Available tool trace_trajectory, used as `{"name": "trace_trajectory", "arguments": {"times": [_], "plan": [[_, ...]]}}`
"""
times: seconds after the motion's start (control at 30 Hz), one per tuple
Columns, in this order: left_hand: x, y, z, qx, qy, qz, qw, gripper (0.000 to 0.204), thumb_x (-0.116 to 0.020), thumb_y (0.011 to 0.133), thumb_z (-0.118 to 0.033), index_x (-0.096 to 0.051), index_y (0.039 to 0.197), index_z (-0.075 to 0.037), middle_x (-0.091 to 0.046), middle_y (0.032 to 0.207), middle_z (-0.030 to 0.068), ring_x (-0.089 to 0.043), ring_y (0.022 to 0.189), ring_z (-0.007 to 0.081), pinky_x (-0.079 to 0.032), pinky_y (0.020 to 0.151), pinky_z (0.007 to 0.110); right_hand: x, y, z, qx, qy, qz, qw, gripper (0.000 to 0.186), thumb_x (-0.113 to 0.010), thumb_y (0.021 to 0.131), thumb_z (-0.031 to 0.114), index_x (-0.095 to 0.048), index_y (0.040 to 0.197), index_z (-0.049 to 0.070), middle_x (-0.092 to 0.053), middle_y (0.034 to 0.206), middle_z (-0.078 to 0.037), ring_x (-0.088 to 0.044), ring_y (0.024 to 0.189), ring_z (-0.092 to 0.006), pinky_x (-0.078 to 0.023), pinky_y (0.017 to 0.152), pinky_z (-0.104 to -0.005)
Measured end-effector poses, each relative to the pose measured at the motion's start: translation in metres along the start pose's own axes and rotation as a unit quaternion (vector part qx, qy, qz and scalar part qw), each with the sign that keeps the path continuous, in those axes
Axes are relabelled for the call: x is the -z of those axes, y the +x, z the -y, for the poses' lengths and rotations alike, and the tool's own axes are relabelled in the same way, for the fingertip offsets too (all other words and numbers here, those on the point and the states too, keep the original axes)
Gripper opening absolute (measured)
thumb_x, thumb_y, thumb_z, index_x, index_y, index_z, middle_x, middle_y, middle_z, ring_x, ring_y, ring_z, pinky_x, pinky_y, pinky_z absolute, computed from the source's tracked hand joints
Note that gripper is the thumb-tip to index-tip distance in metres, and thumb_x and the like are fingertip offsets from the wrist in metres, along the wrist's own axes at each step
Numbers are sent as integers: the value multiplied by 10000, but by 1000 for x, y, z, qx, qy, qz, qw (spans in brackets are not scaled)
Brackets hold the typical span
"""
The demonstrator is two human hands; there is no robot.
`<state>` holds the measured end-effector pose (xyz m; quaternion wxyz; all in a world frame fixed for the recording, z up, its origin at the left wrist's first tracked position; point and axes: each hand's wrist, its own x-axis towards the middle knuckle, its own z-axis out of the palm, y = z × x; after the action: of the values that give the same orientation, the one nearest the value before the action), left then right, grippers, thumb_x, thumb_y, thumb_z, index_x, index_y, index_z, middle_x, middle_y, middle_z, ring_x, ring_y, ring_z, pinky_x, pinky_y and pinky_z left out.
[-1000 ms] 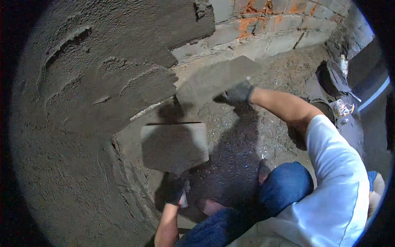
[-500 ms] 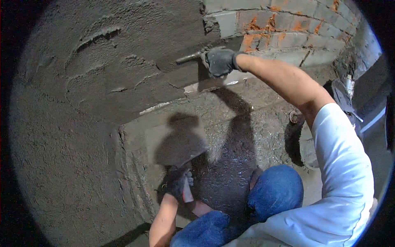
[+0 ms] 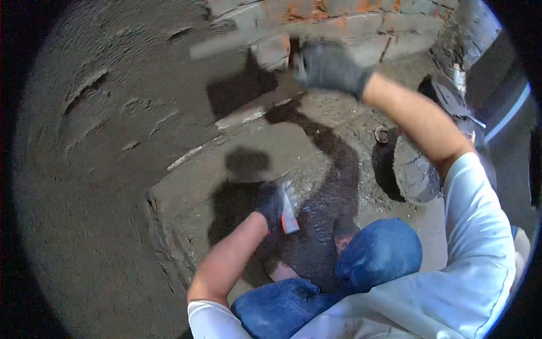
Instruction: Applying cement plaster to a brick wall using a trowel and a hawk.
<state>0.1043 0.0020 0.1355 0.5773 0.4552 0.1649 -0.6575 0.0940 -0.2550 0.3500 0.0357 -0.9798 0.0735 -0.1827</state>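
My right hand, in a dark glove, is raised before the wall, its fingers closed on the handle of a plastering trowel. Motion smears this trowel, and its pale blade shows as a light strip at the wall's lower part. Lower down, my left hand, also gloved, is closed round a hand tool with a pale grey and red handle, which looks like a trowel. Its blade is hard to make out in the shadow. Wet grey mortar with ridges and dents covers the wall on the left.
Bare blocks with orange patches form the upper wall. A mortar-smeared bucket lies on the right, near a small round ring and a dark container. Wet mortar covers the floor before my knees.
My right hand has come away from the wall surface, drawn back with the trowel. The left hand has shifted up and right, its tool turned. The view has swung slightly to the right.
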Motion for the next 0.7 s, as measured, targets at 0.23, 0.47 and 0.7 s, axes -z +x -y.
{"name": "trace_trajectory", "arguments": {"times": [0.23,0.47,0.7], "plan": [[-20,77,-23,28,146,89,985,193,-533,846,-325,-504,786,-143,-462,609,-8,-432,480,147,-397,454,297,-62,-165,-24,-83,89,192,974,336,-590,664,345,-611,705,12,-578,689,-218,-567,628,-350,-456,612,-412],[-11,111,17,236,282,135,920,150,-569,837,-231,-523,772,-104,-488,558,18,-456,402,152,-387,351,288,87,-320,-118,-406,-96,254,872,450,-513,812,453,-606,738,19,-586,574,-105,-585,503,-209,-468,517,-357],[-117,76,50,100,579,219,779,190,-642,769,-223,-586,860,-67,-563,649,66,-546,563,193,-449,500,309,12,-390,-241,-350,-243,451,784,187,-525,755,179,-661,753,52,-630,689,-148,-630,626,-247,-492,558,-366]]}}
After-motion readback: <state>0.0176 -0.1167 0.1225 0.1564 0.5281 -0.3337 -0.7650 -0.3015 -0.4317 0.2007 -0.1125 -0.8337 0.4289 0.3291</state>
